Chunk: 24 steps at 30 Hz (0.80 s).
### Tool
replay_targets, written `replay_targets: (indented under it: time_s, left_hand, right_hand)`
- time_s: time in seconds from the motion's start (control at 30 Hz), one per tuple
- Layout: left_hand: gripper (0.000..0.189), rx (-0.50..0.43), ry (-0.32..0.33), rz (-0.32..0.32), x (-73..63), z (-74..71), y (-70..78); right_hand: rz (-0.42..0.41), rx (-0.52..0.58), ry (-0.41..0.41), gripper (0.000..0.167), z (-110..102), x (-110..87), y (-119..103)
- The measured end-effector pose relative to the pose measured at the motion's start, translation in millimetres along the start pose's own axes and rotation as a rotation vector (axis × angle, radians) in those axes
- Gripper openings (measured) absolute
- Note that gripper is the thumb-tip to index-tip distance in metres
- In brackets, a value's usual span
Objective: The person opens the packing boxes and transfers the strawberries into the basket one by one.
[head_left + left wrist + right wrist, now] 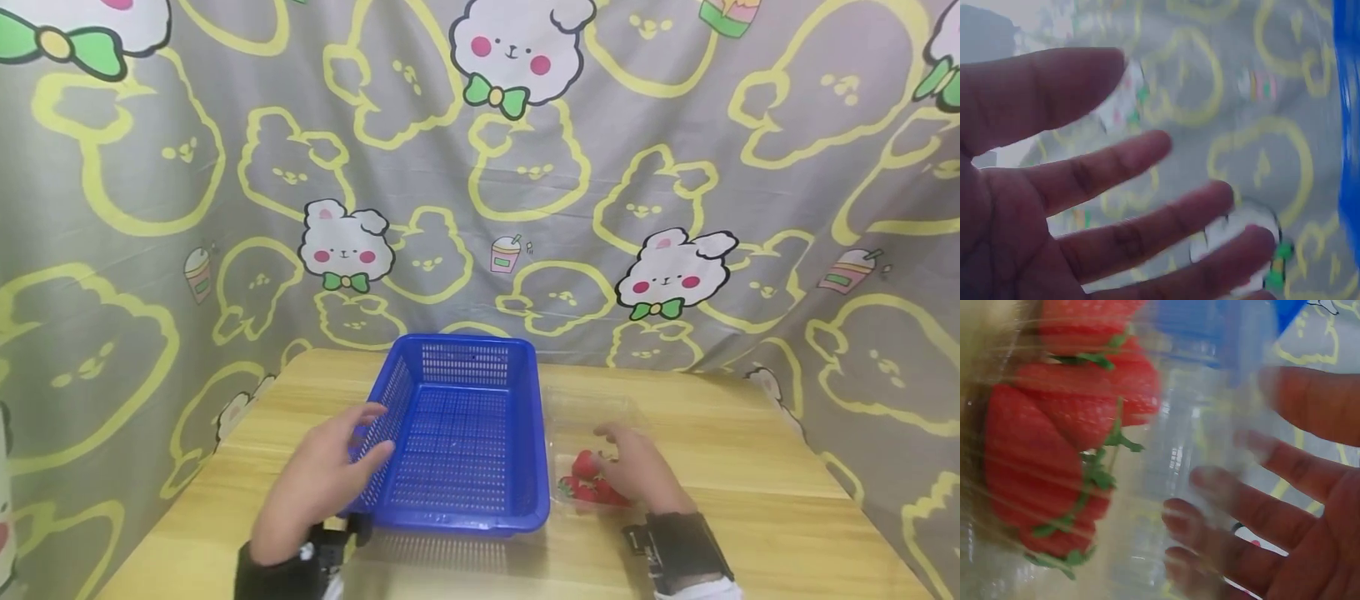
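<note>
A blue plastic basket (538, 425) with slotted walls stands in the middle of the table; its floor is bare. At the basket's left wall is my left hand (318, 471), fingers spread and holding nothing; whether it touches the rim I cannot tell. To the right of the basket lies a clear plastic box (588, 406). Several red strawberries (1032, 456) with green leaves are gathered at the box's near end. My right hand (643, 471) hovers at the box's right side, beside the strawberries, with its fingers apart. Its fingertips (1185, 519) look blurred against the clear plastic.
The wooden table (750, 467) runs to a grey curtain (540, 158) printed with yellow outlines and white rabbits. The curtain hangs behind the table and along both sides. The basket's right rim stands close beside the clear box.
</note>
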<state>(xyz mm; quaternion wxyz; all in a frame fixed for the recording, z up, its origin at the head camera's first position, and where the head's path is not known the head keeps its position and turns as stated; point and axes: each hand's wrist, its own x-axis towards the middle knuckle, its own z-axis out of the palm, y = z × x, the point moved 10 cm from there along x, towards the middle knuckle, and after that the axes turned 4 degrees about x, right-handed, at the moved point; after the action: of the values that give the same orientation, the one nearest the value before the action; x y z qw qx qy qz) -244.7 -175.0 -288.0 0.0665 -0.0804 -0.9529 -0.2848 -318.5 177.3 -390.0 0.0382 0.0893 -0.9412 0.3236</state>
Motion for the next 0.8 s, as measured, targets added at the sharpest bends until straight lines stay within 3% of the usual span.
replay_targets:
  time_s: [0.13, 0.27, 0.33, 0.43, 0.57, 0.67, 0.8]
  left_hand:
    - [0.053, -0.025, -0.060, -0.105, 2.0, -6.1, -42.7]
    - [0.056, -0.094, -0.102, -0.151, 7.4, -1.5, -75.7]
    - [0.058, -0.131, -0.130, -0.145, 11.8, 5.1, -86.5]
    - [0.062, -0.212, -0.190, -0.092, 17.6, 17.8, -94.4]
    - [0.067, -0.342, -0.300, 0.068, 17.6, 30.2, -89.5]
    - [0.068, -0.399, -0.356, 0.154, 12.6, 31.1, -86.7]
    - [0.068, -0.417, -0.375, 0.157, 9.3, 29.8, -94.1]
  right_hand:
    - [-0.006, -0.005, -0.020, 0.043, 7.2, 2.3, 3.6]
    - [0.003, -0.020, -0.033, 0.043, 10.9, 4.6, 6.8]
    - [0.012, -0.029, -0.037, 0.043, 12.8, 5.3, 8.1]
    - [0.015, -0.036, -0.038, 0.042, 16.1, 5.9, 8.3]
    - [-0.005, -0.054, -0.037, 0.039, 22.8, 6.8, 7.0]
    - [-0.013, -0.069, -0.040, 0.037, 28.2, 7.4, 7.9]
    - [-0.010, -0.067, -0.043, 0.038, 32.2, 7.7, 10.0]
